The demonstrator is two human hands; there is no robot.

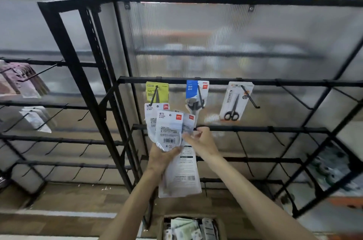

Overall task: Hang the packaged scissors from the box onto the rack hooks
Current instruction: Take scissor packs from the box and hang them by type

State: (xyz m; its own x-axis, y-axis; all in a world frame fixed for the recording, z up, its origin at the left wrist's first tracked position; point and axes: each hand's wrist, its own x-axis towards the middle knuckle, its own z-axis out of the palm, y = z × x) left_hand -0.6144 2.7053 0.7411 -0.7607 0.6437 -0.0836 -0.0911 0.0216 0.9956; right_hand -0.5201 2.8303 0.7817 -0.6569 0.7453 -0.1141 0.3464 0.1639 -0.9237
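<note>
In the head view, your left hand (160, 156) is raised in front of the rack (110, 90) and grips a fan of packs (169, 131) by their lower ends, thumb across the front one. The packs show their printed backs, with a red logo in each top corner. A longer pack (180, 177) hangs behind them and reaches down past your wrist.

Your right hand (202, 141) is just beside the fan, at its right edge. Its fingers are curled and its thumb lies against the rearmost pack, pinching that edge, though blur softens the fingertips.

Above the fan, three packs already hang from hooks on one crossbar (284, 83):
- a yellow pack (162, 92) on the left, touching the top of your fan
- a blue pack (191, 90) in the middle
- a white pack (231, 102) on the right, tilted, with black scissors showing through

More hooks (294, 95) stick out along that bar and the bars below.

At the bottom edge, between your forearms, the box (161, 226) stands on the floor (68, 196) with more packs inside. Another rack to the left carries pinkish goods (19, 80).
</note>
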